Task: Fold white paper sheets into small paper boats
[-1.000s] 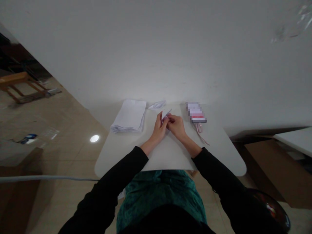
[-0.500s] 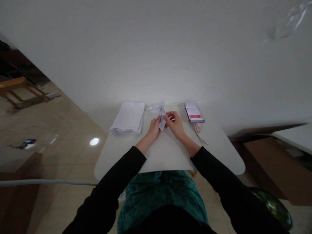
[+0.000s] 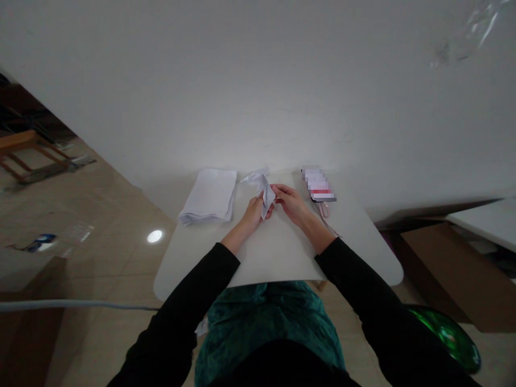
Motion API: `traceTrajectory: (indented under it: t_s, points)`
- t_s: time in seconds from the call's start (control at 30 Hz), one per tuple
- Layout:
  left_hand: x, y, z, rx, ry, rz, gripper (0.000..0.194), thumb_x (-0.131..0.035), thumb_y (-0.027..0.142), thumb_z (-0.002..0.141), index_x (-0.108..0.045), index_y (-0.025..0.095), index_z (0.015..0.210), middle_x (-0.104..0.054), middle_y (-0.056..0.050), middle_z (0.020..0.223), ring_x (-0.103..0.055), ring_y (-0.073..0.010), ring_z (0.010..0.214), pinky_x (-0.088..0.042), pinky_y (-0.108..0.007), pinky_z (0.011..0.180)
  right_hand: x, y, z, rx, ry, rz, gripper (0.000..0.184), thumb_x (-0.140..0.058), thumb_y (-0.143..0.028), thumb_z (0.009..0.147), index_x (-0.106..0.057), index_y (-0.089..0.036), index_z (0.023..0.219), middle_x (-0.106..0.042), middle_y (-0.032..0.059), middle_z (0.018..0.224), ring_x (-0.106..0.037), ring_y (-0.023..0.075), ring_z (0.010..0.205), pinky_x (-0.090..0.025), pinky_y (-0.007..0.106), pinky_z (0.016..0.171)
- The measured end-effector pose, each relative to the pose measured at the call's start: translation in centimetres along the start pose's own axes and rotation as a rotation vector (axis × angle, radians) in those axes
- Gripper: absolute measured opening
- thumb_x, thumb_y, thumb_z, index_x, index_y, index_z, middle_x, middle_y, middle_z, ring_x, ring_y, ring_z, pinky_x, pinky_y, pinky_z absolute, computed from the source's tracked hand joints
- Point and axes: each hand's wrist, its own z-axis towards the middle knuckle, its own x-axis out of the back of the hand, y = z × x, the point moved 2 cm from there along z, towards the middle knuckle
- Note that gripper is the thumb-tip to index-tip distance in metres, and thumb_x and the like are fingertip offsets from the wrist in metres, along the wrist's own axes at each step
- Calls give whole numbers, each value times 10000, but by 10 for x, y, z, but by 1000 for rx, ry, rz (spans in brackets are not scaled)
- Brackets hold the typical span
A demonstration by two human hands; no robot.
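A small folded piece of white paper (image 3: 266,199) is held over the middle of the table. My left hand (image 3: 253,212) is closed on its left and lower side, thumb over the front. The fingers of my right hand (image 3: 291,204) pinch its right edge, near the top. Just behind lies another crumpled or folded white paper shape (image 3: 253,175); whether it joins the held piece I cannot tell. To the left of my hands rests a thick stack of white paper sheets (image 3: 210,194).
A phone (image 3: 318,184) with a blurred screen and a pink strap (image 3: 324,210) lies right of my hands on the white table (image 3: 274,258). The wall (image 3: 258,97) rises behind the table. On the right side stands a cardboard box (image 3: 455,274); a wooden stool (image 3: 32,150) is far left.
My right hand's fingers have shifted from the front of the paper to its upper right edge. The paper's right part now sticks out more. My left hand keeps its hold.
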Motion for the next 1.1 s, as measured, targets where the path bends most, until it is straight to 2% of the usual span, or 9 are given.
traceTrajectory:
  t_s: [0.17,0.27,0.37,0.47,0.6,0.7,0.77,0.9,1.1]
  points:
    - [4,-5,2,-28,61,99,472,-428,540,936,-585,153,715,-476,10,499,-394,-83,378,-264,-214,381,-4,-3,-1,3,-74,-11,413,-692,-546,717,-688,-202,946,-678,15,849,-587,136,746,-453,286,715]
    - [9,-8,3,-79,114,221,547,-385,557,952,-574,163,623,-520,-17,494,-450,-108,405,-300,-234,408,-6,-5,-3,84,-4,-117,335,-729,-430,685,-684,-188,912,-679,20,843,-573,139,732,-447,285,704]
    - [10,-9,2,-147,79,357,591,-384,560,957,-580,165,563,-557,-40,499,-502,-133,466,-342,-249,462,-7,-5,-5,179,90,-272,222,-681,-340,685,-676,-178,837,-664,13,787,-543,141,694,-433,276,652]
    - [6,-11,-2,-192,50,405,554,-428,566,942,-612,167,604,-587,-43,547,-530,-150,527,-375,-258,520,-10,-4,-9,229,145,-389,181,-602,-282,695,-671,-171,820,-647,13,745,-516,140,646,-414,266,589]
    - [3,-11,-5,-269,107,472,506,-409,557,955,-629,175,706,-569,-29,581,-529,-160,563,-400,-268,567,-15,-6,-14,273,205,-462,202,-571,-269,713,-672,-172,859,-651,36,803,-524,151,677,-425,271,585]
    - [2,-8,-8,-273,139,484,574,-350,601,958,-580,180,641,-493,-20,515,-463,-147,504,-360,-270,510,-18,-9,-15,191,96,-287,218,-608,-354,743,-676,-189,867,-646,30,808,-544,152,688,-435,268,579]
    - [1,-5,-8,-229,140,399,591,-355,630,944,-545,179,612,-457,-15,498,-407,-121,460,-301,-261,456,-19,-13,-15,103,-1,-142,267,-611,-429,764,-677,-198,880,-634,21,786,-550,147,672,-437,268,576]
    - [-2,-2,-7,-113,101,146,501,-364,602,956,-539,169,776,-419,27,529,-307,-71,400,-185,-221,396,-18,-21,-15,6,-126,71,300,-580,-469,796,-677,-199,884,-652,47,857,-581,160,734,-476,289,625]
    - [0,-1,-8,-114,107,129,446,-435,615,927,-511,186,835,-410,49,530,-298,-60,385,-176,-200,382,-14,-19,-15,-1,-247,90,373,-778,-422,684,-672,-220,980,-668,11,854,-593,143,707,-484,297,654]
